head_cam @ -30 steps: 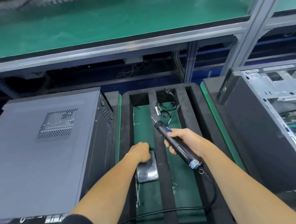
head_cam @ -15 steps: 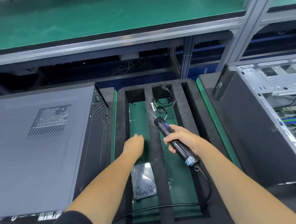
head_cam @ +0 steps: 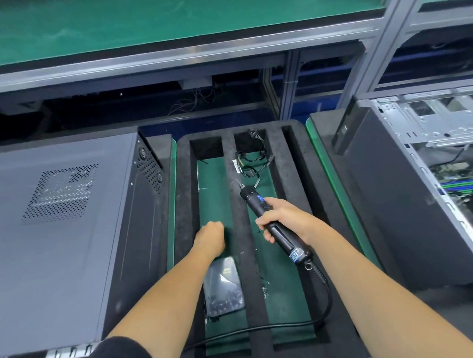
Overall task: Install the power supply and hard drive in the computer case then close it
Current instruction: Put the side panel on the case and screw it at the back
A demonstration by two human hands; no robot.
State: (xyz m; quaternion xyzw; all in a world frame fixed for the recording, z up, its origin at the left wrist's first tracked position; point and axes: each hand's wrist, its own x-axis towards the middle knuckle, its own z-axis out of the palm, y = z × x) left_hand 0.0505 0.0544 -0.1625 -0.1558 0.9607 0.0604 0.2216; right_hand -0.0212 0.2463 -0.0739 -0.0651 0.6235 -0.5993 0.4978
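Note:
A closed grey computer case (head_cam: pixel 47 222) lies flat on the left. On the right, an open case (head_cam: pixel 425 151) shows its metal drive bay and motherboard. Between them sits a black foam tray (head_cam: pixel 252 285) with green-floored slots. My right hand (head_cam: pixel 285 223) grips a black electric screwdriver (head_cam: pixel 256 205), its bit pointing away over the tray. My left hand (head_cam: pixel 209 236) hovers over the left slot, just beyond a clear bag of screws (head_cam: pixel 224 288). Its fingers are curled under, and whatever they hold is hidden.
A small bundle of black cables (head_cam: pixel 251 163) lies at the far end of the tray. The screwdriver's cord (head_cam: pixel 324 308) loops across the tray's near end. A green-topped shelf with an aluminium frame (head_cam: pixel 182 51) runs along the back.
My left hand has lifted off the bag of screws and moved away from me, its fingers curled. My right hand with the screwdriver has hardly moved.

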